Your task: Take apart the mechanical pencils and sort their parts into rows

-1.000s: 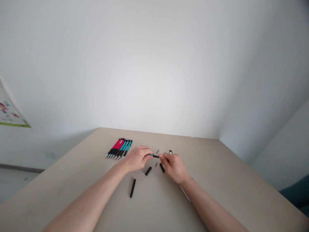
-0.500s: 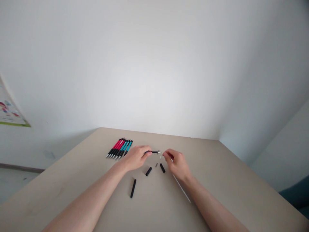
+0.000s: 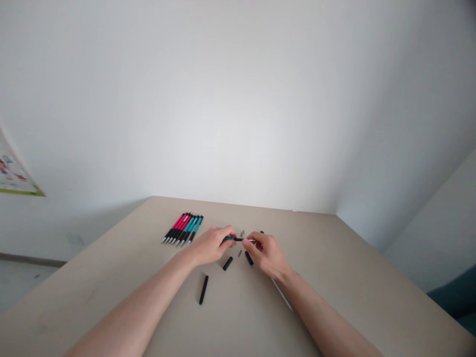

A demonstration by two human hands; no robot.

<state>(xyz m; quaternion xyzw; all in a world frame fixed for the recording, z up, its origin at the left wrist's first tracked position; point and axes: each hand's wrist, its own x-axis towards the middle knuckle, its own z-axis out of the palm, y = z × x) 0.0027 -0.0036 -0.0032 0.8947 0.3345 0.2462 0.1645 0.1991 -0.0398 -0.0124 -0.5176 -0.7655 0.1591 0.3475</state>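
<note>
My left hand [image 3: 211, 244] is closed round a teal and black pen barrel [image 3: 233, 239] that points right. My right hand [image 3: 267, 252] pinches a small pale part at the barrel's right end, fingertips almost touching the left hand's. Both hands hover just above the beige table [image 3: 334, 277]. Under and between them lie two short black pen pieces [image 3: 227, 263], [image 3: 249, 258] and a few tiny grey bits [image 3: 242, 232]. A longer black pen piece [image 3: 203, 289] lies nearer to me, beside my left forearm.
A neat row of several assembled pens [image 3: 183, 228], red and teal with black grips, lies at the table's back left. A thin white rod [image 3: 281, 294] lies under my right forearm. A white wall stands behind; a poster [image 3: 13, 173] hangs at far left.
My right hand drew away from the barrel half a second ago, then came back to its right end with a small part. My left hand stayed in place holding the barrel.
</note>
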